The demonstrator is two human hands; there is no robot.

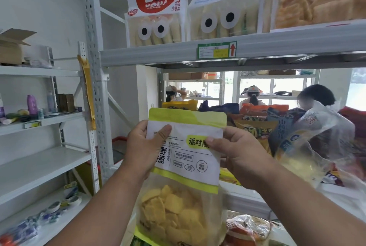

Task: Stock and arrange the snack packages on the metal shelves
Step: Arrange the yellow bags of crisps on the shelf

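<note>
both hands hold one snack bag [184, 168] upright in front of the metal shelves. the left hand [146, 146] grips the bag's left edge near the top, thumb pressed flat on the white front panel and the other fingers hidden behind the bag. the right hand [235, 154] pinches the opposite edge at the same height, its thumb lying over the yellow-green label patch. the bag has a yellow-green strip along its top, black print on white beneath, and a clear lower window showing yellow chips.

above both hands runs a grey shelf beam [277, 49] carrying a green-edged tag with a red arrow [217, 50]. on that shelf stand a bread pack with a red heart [156, 8] and, beside it, a second pack with cartoon eyes [221, 4].

just beyond the right hand, a heap of orange and blue snack packs [263, 126] lies on the shelf, with a crumpled clear plastic bag [316, 136] further right. left of the left hand stands a white rack [43, 121] holding small bottles and a cardboard box [13, 45].
</note>
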